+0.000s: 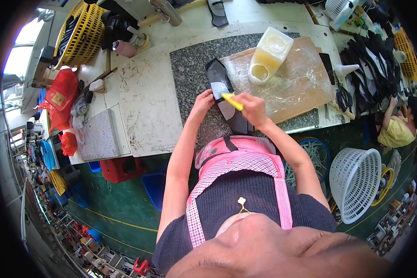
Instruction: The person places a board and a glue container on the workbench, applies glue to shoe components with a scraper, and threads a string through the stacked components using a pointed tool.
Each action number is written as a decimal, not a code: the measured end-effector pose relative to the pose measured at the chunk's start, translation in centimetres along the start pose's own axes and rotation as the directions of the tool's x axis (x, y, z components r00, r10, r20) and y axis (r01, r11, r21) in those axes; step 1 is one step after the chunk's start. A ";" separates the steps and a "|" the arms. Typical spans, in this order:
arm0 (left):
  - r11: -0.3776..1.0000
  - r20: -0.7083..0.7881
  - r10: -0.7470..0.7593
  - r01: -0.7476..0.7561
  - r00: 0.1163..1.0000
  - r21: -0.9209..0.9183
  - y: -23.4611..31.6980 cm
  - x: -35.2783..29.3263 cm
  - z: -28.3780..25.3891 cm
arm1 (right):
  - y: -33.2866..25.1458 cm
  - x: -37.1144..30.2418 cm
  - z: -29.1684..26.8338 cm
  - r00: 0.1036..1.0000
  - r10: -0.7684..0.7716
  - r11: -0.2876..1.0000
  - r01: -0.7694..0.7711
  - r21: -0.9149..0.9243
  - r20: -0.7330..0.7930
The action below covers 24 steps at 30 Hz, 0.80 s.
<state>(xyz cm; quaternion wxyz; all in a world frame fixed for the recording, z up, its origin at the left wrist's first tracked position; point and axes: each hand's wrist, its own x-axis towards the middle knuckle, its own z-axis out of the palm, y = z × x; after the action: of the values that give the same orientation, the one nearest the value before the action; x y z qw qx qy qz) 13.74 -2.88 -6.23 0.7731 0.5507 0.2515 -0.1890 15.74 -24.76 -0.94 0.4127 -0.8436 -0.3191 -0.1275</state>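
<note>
A long dark strip of shoe-like material [227, 109] with a pale grey patch in its middle lies on the speckled stone slab [187, 69]. My left hand [203, 105] is at the strip's left edge, fingers closed on it. In my right hand [252, 110] is a yellow-handled brush [232, 101], its tip over the strip near the pale patch; the tip itself is too small to make out. Beyond my right hand, a translucent plastic jug [272, 52] with yellowish liquid stands on a smeared brown board [296, 92].
Several dark strips [368, 60] are heaped at the right, near scissors [343, 97]. A yellow basket [81, 34], pink cup [125, 48] and red bag [62, 97] are at the left. A white basket [355, 180] stands on the floor; a co-worker [398, 129] sits at far right.
</note>
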 end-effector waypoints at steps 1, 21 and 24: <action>0.999 0.000 -0.032 0.032 1.000 -0.040 0.4 -0.2 -0.3 | -0.3 0.0 0.1 0.980 -0.116 0.992 0.121 -0.026 0.161; 0.963 -0.015 -0.171 0.163 0.985 -0.213 0.9 0.0 -1.0 | 0.6 4.5 -0.7 0.988 -0.008 0.974 -0.028 0.225 0.156; 0.962 0.015 -0.161 0.161 0.987 -0.219 0.4 0.4 -1.6 | 0.6 3.0 -0.8 0.922 -0.218 0.971 0.171 0.166 0.320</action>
<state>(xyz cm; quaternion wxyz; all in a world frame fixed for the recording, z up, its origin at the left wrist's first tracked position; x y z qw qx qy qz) 14.00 -1.28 -6.58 0.8109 0.4399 0.3159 -0.2215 18.47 -24.30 0.66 0.3936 -0.7871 -0.4749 -0.0004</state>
